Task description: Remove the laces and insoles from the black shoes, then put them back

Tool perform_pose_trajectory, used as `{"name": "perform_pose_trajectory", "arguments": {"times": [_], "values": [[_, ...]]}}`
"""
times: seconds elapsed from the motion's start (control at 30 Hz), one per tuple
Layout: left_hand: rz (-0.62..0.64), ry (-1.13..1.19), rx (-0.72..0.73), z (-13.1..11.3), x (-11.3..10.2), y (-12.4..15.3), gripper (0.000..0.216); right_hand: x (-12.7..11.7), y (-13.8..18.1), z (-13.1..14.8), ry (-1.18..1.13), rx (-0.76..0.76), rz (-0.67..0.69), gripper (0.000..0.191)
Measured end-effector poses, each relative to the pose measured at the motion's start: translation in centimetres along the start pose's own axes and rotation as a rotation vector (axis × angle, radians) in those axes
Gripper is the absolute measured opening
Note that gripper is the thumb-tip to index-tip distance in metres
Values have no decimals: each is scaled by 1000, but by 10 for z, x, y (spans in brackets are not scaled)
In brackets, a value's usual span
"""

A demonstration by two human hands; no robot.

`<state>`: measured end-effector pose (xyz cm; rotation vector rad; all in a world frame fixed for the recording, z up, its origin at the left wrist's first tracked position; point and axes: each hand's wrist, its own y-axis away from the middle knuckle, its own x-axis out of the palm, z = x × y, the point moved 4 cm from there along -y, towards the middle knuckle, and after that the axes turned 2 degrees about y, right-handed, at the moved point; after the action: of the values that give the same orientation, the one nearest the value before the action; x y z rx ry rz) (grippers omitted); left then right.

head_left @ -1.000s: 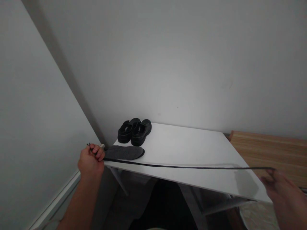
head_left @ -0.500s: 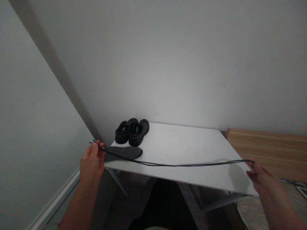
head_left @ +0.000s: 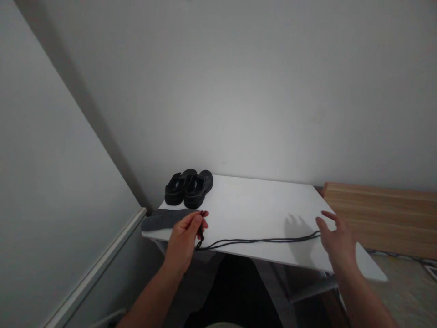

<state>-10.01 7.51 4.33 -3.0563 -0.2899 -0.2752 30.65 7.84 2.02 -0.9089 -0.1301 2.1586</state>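
A pair of long black shoelaces [head_left: 256, 240] stretches side by side across the front of the white table [head_left: 259, 205]. My left hand [head_left: 186, 234] is closed on one end of them, with a short bunch hanging below the fingers, near the table's front edge. My right hand [head_left: 337, 234] is open, thumb and fingers apart, over the right part of the table. The far end of the laces lies close by its thumb; whether they touch is hidden. Grey insoles [head_left: 159, 221] lie at the left, partly behind my left hand.
Two black shoes [head_left: 196, 193] stand side by side at the table's back left, near the wall [head_left: 239, 91]. A wooden board [head_left: 375, 218] is beyond the table's right side. My dark-clothed legs [head_left: 234, 291] are below the front edge.
My left hand has moved right with its end of the shoelaces. My right hand has let go of the other end and moved left, fingers spreading. The laces have dropped onto the table.
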Motion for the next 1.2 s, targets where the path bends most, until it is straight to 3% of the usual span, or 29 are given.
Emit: {"name": "perform_pose_trajectory", "arguments": {"times": [0.03, 0.1, 0.13, 0.23, 0.37, 0.53, 0.63, 0.77, 0.83, 0.93, 1.07, 1.2], "values": [[54, -18, -17, 0, 11, 6, 31, 5, 13, 22, -31, -42, 80, 36], [148, -41, -56, -1, 33, 19, 33, 19, 49, 70, -247, -114, 449, 32], [189, -50, -78, -2, 42, 25, 34, 23, 68, 93, -325, -144, 571, 29], [291, -64, -130, -4, 63, 38, 33, 23, 113, 144, -500, -247, 749, 25], [382, -79, -163, -4, 77, 47, 37, 20, 134, 159, -652, -215, 800, 22], [434, -142, -204, 0, 79, 49, 34, 19, 129, 154, -649, -209, 789, 19], [496, -151, -152, -3, 81, 49, 31, 19, 127, 152, -636, -223, 765, 19], [588, -107, -126, -7, 83, 48, 24, 28, 134, 147, -749, -70, 799, 23], [519, -60, -152, -7, 79, 45, 22, 37, 144, 147, -871, 39, 874, 32], [342, -34, -157, -7, 69, 37, 24, 46, 160, 150, -974, 85, 1001, 43], [123, -24, -59, -7, 52, 25, 23, 47, 162, 140, -735, 94, 1078, 34], [-122, 254, -43, -2, 23, 4, 19, 29, 141, 126, -543, -34, 1088, 34]]}}
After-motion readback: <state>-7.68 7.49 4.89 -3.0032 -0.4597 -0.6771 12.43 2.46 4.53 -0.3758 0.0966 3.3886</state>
